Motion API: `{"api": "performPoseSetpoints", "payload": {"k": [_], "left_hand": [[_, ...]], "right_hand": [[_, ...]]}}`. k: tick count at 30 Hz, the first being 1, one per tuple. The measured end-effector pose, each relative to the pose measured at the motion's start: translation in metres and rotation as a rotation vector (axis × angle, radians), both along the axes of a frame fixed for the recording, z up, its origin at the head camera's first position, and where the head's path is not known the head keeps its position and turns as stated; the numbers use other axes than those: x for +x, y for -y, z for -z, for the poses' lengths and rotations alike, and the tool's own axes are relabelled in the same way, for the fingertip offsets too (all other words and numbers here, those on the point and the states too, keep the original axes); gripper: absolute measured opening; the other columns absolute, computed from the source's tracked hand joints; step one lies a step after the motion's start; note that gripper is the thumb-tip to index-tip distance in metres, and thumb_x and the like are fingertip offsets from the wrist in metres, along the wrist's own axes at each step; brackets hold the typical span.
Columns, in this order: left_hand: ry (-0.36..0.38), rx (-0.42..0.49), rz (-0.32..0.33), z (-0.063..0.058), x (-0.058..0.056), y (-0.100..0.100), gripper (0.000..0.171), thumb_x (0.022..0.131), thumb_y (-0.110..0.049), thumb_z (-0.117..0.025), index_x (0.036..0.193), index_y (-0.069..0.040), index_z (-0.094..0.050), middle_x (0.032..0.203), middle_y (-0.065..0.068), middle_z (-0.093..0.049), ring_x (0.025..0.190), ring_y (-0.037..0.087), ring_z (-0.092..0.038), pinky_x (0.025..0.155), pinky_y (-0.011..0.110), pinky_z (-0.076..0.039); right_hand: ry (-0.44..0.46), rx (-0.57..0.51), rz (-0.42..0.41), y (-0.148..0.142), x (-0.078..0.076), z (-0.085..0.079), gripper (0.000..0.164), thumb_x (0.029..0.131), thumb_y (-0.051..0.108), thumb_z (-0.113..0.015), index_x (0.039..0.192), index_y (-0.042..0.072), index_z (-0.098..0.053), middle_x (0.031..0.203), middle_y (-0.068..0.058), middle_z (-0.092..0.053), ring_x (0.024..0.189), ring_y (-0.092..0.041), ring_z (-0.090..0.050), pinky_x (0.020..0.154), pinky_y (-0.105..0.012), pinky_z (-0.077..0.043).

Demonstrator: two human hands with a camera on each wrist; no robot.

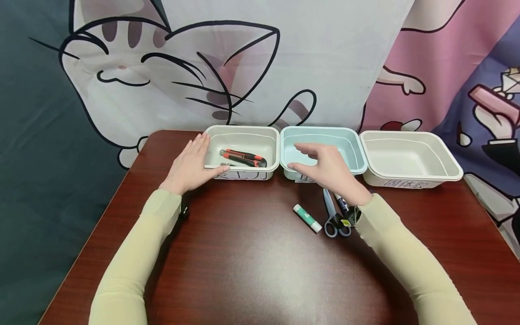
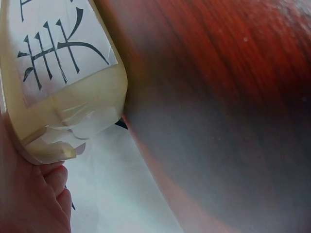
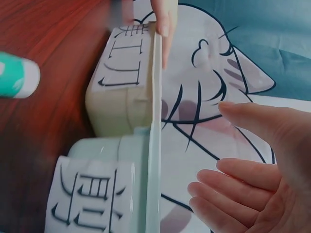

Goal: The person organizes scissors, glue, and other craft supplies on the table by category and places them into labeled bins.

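My left hand (image 1: 190, 163) rests at the left end of the left cream bin (image 1: 243, 132), its straight fingers along the side rim and thumb along the front rim. Inside that bin lie red-and-black box cutters (image 1: 243, 158). Over the light blue bin (image 1: 350, 168) is my right hand (image 1: 327, 168), thumb and fingers spread apart with nothing between them. A green-and-white glue stick (image 1: 307, 218) lies on the table in front of the blue bin. Beside it are scissors (image 1: 330, 205) with grey-blue handles, partly covered by the right wrist, and a dark blue tube with a white end (image 1: 342, 204).
At the right end of the row stands another cream bin (image 1: 410, 155) with a label on its front. All three bins sit along the back of the dark red-brown table (image 1: 252, 262). A cloth with a cartoon cat (image 1: 333, 58) hangs right behind them.
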State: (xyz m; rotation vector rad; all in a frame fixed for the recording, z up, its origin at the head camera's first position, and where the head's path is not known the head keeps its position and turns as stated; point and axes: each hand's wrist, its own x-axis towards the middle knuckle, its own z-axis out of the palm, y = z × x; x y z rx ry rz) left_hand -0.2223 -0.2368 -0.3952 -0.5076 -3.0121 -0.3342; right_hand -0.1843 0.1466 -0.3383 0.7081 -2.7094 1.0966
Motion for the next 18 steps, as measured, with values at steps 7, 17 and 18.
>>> {"api": "performPoseSetpoints", "payload": {"k": [7,17,18], "left_hand": [[0.003,-0.009,-0.003,-0.002,0.000,0.000,0.117,0.087,-0.084,-0.046,0.161,0.001,-0.012,0.169,0.012,-0.006,0.155,0.025,-0.003,0.124,0.041,-0.004],[0.006,-0.011,-0.001,-0.003,0.000,-0.001,0.117,0.088,-0.082,-0.047,0.161,0.002,-0.012,0.169,0.013,-0.007,0.155,0.025,-0.003,0.124,0.040,-0.002],[0.006,-0.012,-0.001,-0.003,0.000,-0.001,0.117,0.088,-0.082,-0.047,0.161,0.002,-0.012,0.169,0.013,-0.007,0.155,0.025,-0.003,0.124,0.040,-0.003]], "right_hand": [[0.011,-0.008,0.027,-0.020,0.010,0.005,0.055,0.087,0.034,-0.083,0.131,0.003,-0.069,0.127,-0.012,-0.069,0.118,-0.029,-0.064,0.100,-0.047,-0.051],[0.008,0.058,0.073,-0.040,0.030,0.012,0.058,0.087,0.040,-0.082,0.133,0.006,-0.069,0.127,-0.008,-0.069,0.121,-0.025,-0.062,0.098,-0.048,-0.050],[0.005,0.062,0.078,-0.041,0.033,0.013,0.059,0.087,0.041,-0.082,0.133,0.006,-0.069,0.127,-0.008,-0.069,0.120,-0.024,-0.063,0.097,-0.047,-0.050]]}}
